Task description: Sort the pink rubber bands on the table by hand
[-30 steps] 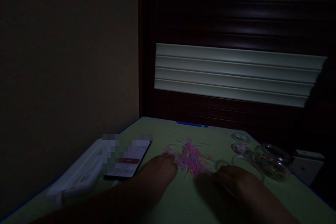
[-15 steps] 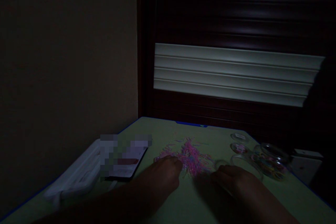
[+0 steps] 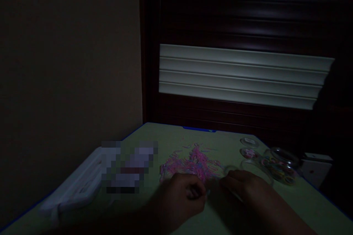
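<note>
A loose pile of small, mostly pink elastic bands (image 3: 197,163) is spread over the pale green table, with some blue and purple among them. My left hand (image 3: 183,196) is at the pile's near edge, thumb and fingertips curled into a pinch. A tiny pale speck shows beside its fingertips, too dim to identify. To its right, my right hand (image 3: 244,185) rests low with its fingers together, pointing at the pile's right edge. Whatever its fingertips hold, if anything, is hidden in shadow. A clear round container (image 3: 246,167) lies partly behind that hand.
At the right stands a clear jar (image 3: 281,165) of coloured hair ties. Two small round clear lids or tubs (image 3: 249,153) lie left of it. A white box (image 3: 317,169) is beyond the table's right edge. A white tray-like case (image 3: 74,180) and a blurred-out device (image 3: 132,169) lie left.
My left hand has moved right and toward me, from the pile's left side to its near edge, fingers now pinched. My right hand has hardly moved. The view shifted slightly.
</note>
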`<move>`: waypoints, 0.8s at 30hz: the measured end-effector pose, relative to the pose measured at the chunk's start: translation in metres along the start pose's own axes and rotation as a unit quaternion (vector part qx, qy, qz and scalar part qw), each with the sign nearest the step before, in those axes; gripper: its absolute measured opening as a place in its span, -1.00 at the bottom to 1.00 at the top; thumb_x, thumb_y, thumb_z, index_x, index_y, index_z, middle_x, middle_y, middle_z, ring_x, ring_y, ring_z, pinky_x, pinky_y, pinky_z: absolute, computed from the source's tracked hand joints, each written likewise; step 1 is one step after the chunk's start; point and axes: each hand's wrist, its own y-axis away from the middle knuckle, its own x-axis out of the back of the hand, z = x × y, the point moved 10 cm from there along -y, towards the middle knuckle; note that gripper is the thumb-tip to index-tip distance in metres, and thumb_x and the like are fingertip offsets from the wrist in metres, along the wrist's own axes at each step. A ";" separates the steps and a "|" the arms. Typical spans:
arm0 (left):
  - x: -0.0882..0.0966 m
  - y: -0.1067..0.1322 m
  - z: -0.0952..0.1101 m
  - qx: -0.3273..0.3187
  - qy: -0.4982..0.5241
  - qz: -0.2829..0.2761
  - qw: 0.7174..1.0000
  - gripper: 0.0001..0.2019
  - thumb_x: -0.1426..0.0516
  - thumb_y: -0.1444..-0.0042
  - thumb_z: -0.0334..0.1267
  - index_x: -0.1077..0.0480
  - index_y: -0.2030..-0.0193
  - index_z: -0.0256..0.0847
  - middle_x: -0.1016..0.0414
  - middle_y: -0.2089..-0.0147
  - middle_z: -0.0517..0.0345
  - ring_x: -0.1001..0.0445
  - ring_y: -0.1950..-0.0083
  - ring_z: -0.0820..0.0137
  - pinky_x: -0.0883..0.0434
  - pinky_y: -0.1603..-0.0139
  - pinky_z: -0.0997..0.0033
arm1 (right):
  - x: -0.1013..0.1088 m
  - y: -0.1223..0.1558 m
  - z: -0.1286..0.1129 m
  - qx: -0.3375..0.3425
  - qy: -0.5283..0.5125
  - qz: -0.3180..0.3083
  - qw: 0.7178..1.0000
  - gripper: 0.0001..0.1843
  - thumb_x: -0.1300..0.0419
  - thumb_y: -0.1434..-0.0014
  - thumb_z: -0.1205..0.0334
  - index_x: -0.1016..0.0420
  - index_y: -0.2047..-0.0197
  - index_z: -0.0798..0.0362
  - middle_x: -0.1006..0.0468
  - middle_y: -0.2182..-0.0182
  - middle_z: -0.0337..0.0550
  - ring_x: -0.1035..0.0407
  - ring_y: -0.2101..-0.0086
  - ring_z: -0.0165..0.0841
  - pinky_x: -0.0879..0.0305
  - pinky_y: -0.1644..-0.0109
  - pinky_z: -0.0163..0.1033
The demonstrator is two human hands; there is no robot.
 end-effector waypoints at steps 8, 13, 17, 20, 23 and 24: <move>-0.011 -0.002 -0.011 0.035 0.114 -0.017 0.993 -0.90 -0.15 0.04 -0.31 -0.40 0.36 -0.28 -0.38 0.43 0.23 -0.36 0.35 0.46 -0.25 0.37 0.55 | 0.000 -0.001 -0.002 -0.003 0.002 -0.001 1.000 -0.80 -0.14 0.04 0.55 -0.43 0.41 0.06 -0.43 0.49 -0.20 -0.32 0.48 -0.39 -0.12 0.46 -0.37; -0.010 -0.001 -0.009 0.027 0.106 -0.017 0.994 -0.92 -0.14 0.02 -0.32 -0.40 0.37 -0.27 -0.37 0.45 0.25 -0.35 0.37 0.48 -0.24 0.39 0.56 | 0.009 0.001 -0.010 0.022 -0.011 0.032 0.999 -0.80 -0.10 -0.03 0.54 -0.42 0.37 0.05 -0.41 0.49 -0.22 -0.30 0.48 -0.41 -0.11 0.46 -0.37; -0.012 -0.002 -0.011 0.026 0.109 -0.019 0.993 -0.93 -0.15 0.04 -0.36 -0.40 0.36 -0.27 -0.40 0.43 0.25 -0.37 0.34 0.47 -0.25 0.36 0.56 | 0.010 0.004 -0.016 0.061 -0.038 0.060 0.996 -0.84 -0.08 -0.11 0.46 -0.41 0.31 0.03 -0.41 0.47 -0.21 -0.30 0.44 -0.40 -0.11 0.41 -0.35; -0.014 -0.002 -0.009 0.020 0.132 -0.034 0.990 -0.92 -0.15 0.05 -0.39 -0.41 0.36 -0.27 -0.42 0.42 0.25 -0.39 0.34 0.47 -0.27 0.35 0.57 | 0.010 0.006 -0.019 0.077 -0.043 0.085 0.992 -0.89 -0.07 -0.15 0.38 -0.40 0.30 0.03 -0.40 0.47 -0.21 -0.28 0.45 -0.40 -0.09 0.42 -0.34; -0.014 -0.003 -0.008 0.007 0.129 -0.033 0.991 -0.92 -0.16 0.05 -0.38 -0.42 0.36 -0.28 -0.43 0.41 0.24 -0.40 0.33 0.45 -0.27 0.35 0.56 | 0.011 0.006 -0.024 0.091 -0.033 0.107 0.990 -0.89 -0.11 -0.10 0.42 -0.41 0.32 0.04 -0.40 0.49 -0.23 -0.25 0.49 -0.42 -0.05 0.46 -0.34; -0.014 -0.003 -0.009 0.006 0.128 -0.033 0.991 -0.92 -0.16 0.05 -0.38 -0.42 0.35 -0.28 -0.43 0.40 0.24 -0.39 0.33 0.45 -0.27 0.34 0.55 | 0.011 0.006 -0.026 0.098 -0.027 0.115 0.988 -0.88 -0.12 -0.07 0.44 -0.41 0.34 0.05 -0.40 0.51 -0.24 -0.25 0.50 -0.42 -0.04 0.47 -0.34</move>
